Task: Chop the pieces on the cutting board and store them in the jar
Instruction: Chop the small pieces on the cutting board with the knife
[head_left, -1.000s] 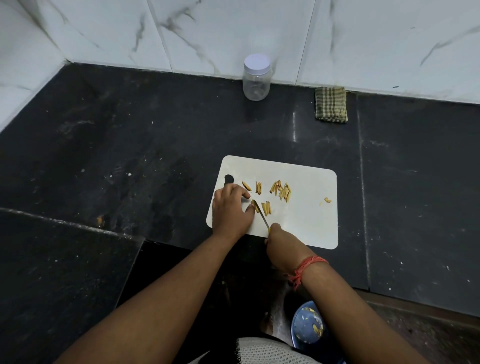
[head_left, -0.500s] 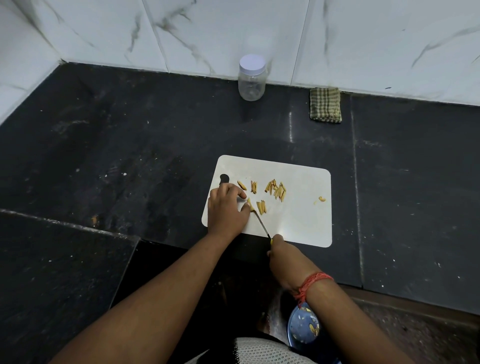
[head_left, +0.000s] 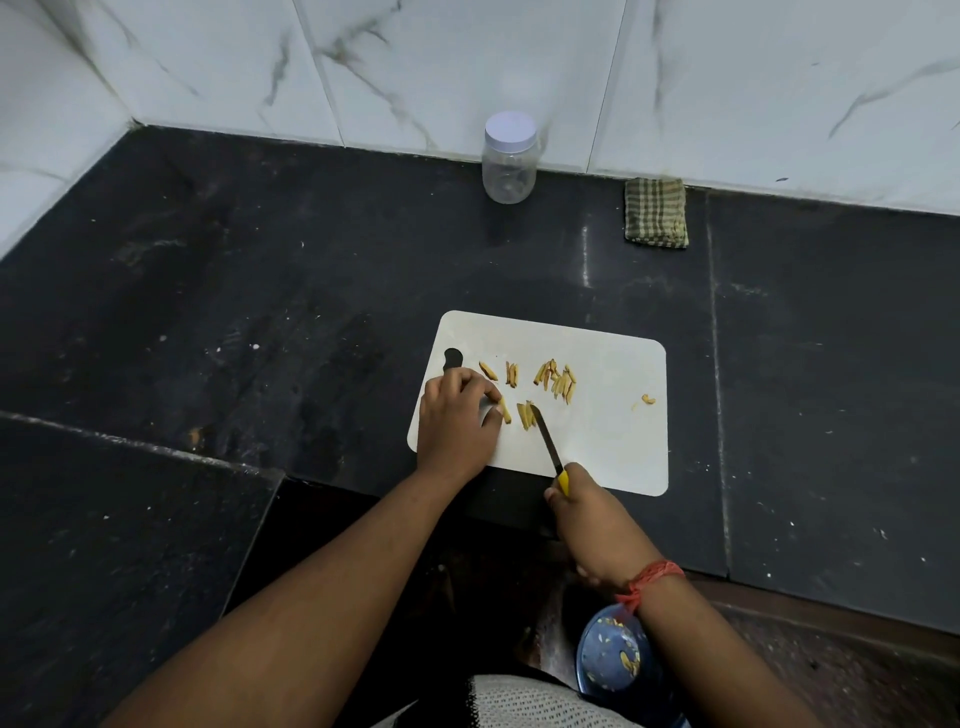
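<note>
gripped knife (head_left: 543, 434) in right hand (head_left: 592, 525), pinched pieces (head_left: 525, 414) on cutting board (head_left: 608, 441) under curled left hand (head_left: 457, 421), risked nicked fingertips; jar (head_left: 509, 158) capped, well apart.

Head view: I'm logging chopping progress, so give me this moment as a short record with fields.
board: white, on dark counter
pieces: yellow strips, in clusters on board
knife: yellow handle, blade tip by the near strips
right hand: grips knife
left hand: fingers curled at a piece at board's left
jar: at wall, lid on
cloth: right of jar
</note>
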